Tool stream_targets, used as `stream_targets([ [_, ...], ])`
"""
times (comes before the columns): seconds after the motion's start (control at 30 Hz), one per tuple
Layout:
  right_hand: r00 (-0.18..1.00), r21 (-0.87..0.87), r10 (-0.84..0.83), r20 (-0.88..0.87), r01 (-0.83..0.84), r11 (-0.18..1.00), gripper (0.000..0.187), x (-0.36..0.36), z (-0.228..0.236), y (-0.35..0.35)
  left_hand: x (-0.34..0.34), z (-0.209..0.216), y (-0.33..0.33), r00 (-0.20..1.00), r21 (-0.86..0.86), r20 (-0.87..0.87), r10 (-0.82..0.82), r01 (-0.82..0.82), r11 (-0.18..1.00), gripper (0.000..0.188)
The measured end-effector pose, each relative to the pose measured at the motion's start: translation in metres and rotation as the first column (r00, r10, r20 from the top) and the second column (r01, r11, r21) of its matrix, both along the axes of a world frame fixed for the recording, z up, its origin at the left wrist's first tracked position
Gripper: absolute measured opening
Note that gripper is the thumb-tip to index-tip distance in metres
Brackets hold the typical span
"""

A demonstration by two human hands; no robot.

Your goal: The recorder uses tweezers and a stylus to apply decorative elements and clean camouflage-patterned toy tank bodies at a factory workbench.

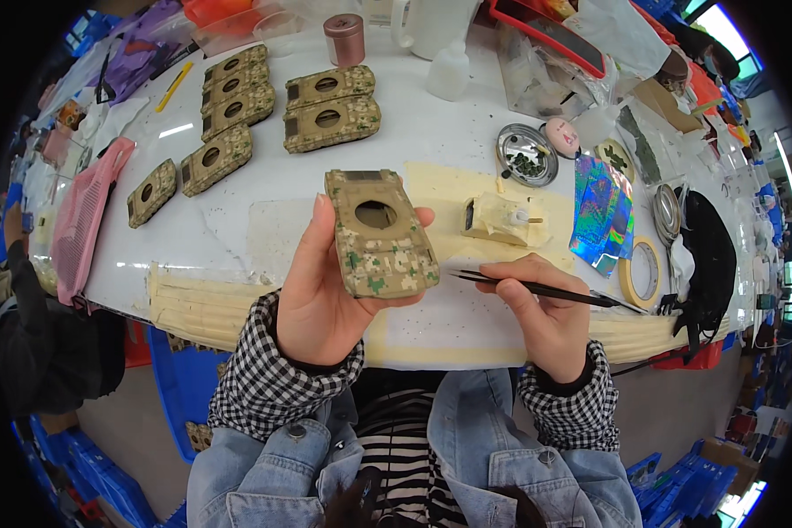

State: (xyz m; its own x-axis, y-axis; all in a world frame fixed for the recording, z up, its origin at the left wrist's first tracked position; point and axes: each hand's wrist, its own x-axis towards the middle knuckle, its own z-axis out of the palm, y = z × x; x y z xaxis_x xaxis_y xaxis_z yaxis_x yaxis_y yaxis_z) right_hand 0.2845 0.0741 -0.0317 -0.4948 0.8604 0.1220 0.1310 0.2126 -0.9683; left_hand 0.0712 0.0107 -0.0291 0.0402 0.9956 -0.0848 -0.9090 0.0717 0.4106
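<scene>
My left hand (312,299) is closed round a camouflage model tank hull (385,255), thumb on one side and fingertips on the other. A round hole shows in the hull's top, and green and tan pixel patches cover its near end. To its right, my right hand (541,312) pinches black tweezers (554,289), their tips pointing left just beside the hull, apart from it. Beyond the tweezers stands a small tan block partly wrapped in masking tape (506,220). A round metal dish (526,154) holds small dark green pieces.
Several similar hulls (333,123) stand at the back left, near a yellow cutter (175,86). A pink basket (88,220) sits at the left edge. Shiny holographic sheets (602,207), a tape roll (641,271) and a black cloth bag (706,264) lie right. A phone (550,35) rests at the back.
</scene>
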Motion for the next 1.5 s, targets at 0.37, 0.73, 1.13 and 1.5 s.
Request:
stream_targets([
  [0.37, 0.962, -0.152, 0.081, -0.261, -0.124, 0.98, 0.022, 0.011, 0.03, 0.019, 0.01, 0.011, 0.0, 0.971, 0.034, -0.191, -0.146, 0.155, 0.987, 0.064],
  [0.73, 0.97, -0.105, 0.098, -0.224, -0.124, 0.987, 0.021, 0.007, 0.034, 0.019, 0.004, 0.005, -0.002, 0.951, 0.166, -0.191, -0.244, 0.276, 0.947, 0.067],
  [1.13, 0.98, 0.278, 0.108, -0.165, -0.059, 0.959, 0.021, 0.0, 0.039, 0.008, 0.001, 0.0, -0.001, 0.945, 0.284, -0.139, -0.296, 0.325, 0.902, 0.072],
  [1.5, 0.98, 0.434, 0.131, -0.148, -0.055, 0.899, 0.022, -0.01, 0.031, 0.013, 0.004, 0.008, -0.005, 0.93, 0.218, -0.286, -0.231, 0.298, 0.93, 0.071],
])
